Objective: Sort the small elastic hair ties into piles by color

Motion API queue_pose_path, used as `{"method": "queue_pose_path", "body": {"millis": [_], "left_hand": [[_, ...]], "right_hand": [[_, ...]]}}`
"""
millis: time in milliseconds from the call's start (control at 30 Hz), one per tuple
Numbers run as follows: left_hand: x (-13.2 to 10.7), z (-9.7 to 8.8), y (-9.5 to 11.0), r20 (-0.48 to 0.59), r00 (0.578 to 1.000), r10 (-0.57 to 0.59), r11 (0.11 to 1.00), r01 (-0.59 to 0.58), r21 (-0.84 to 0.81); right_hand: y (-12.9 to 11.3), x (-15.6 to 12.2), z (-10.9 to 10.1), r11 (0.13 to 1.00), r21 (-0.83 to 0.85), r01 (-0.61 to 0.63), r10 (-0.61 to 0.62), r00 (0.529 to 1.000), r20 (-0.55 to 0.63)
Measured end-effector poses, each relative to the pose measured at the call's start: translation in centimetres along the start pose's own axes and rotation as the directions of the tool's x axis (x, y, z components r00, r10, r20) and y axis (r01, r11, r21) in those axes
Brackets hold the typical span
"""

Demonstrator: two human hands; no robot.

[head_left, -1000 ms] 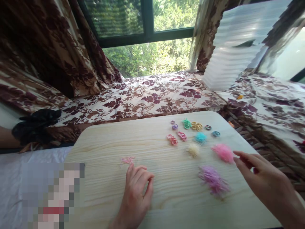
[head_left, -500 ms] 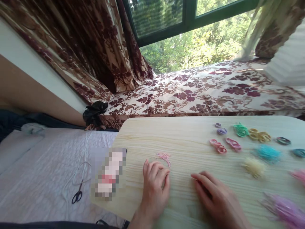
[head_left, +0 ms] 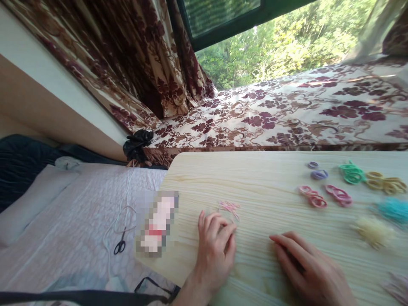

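Observation:
My left hand [head_left: 214,242] rests on the pale wooden table [head_left: 255,178], palm down, fingers loosely bent and slightly apart. Just beyond its fingertips lies a small heap of thin pink elastic bands [head_left: 229,207]. To the right, my right hand [head_left: 310,265] lies on its side on the tabletop, fingers stretched to the left and the thumb beneath them. Neither hand shows anything held. Beyond the right hand are pink hair ties [head_left: 338,195], coral-pink hair ties [head_left: 313,196], purple hair ties [head_left: 319,174] and green hair ties [head_left: 351,172].
Yellow hair ties [head_left: 386,182], a turquoise bundle [head_left: 395,209], a cream bundle [head_left: 372,231] and a lilac bundle [head_left: 398,288] lie on the right. A pixelated item [head_left: 157,225] sits at the left edge. Scissors [head_left: 120,245] and a white cable [head_left: 106,242] lie on the bed.
The view has swung right-to-left across the picture, so the table's contents appear farther right and the far-right ties have left the frame. Both hands stay about where they were on the table.

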State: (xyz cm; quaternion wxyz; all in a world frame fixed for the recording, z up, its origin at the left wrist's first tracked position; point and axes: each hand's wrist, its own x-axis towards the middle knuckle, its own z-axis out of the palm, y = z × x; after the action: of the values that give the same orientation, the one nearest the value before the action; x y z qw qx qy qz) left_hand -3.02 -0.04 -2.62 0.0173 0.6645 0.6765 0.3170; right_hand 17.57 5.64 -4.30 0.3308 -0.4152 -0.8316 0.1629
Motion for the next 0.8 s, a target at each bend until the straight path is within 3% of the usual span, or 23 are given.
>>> {"method": "queue_pose_path", "body": {"millis": [233,467,600,800], "left_hand": [[1.1,-0.5,-0.4,-0.050,0.996,-0.073,0.995,0.076,0.060],[2.2,-1.1,0.0,0.125,0.992,-0.023,0.995,0.010,0.099],[2.1,-1.3,0.2,0.121,0.992,-0.033,0.995,0.021,0.096],[1.8,-1.2,0.0,0.100,0.993,-0.055,0.995,0.047,0.083]], "right_hand": [[0.5,0.0,-0.1,1.000,-0.003,0.028,-0.028,0.999,0.024],[0.2,0.1,-0.2,0.999,-0.025,0.042,-0.042,0.999,0.020],[-0.1,0.2,-0.3,1.000,-0.023,0.005,-0.005,1.000,0.023],[0.2,-0.1,-0.1,0.998,-0.039,0.042,-0.041,0.999,0.029]]}}
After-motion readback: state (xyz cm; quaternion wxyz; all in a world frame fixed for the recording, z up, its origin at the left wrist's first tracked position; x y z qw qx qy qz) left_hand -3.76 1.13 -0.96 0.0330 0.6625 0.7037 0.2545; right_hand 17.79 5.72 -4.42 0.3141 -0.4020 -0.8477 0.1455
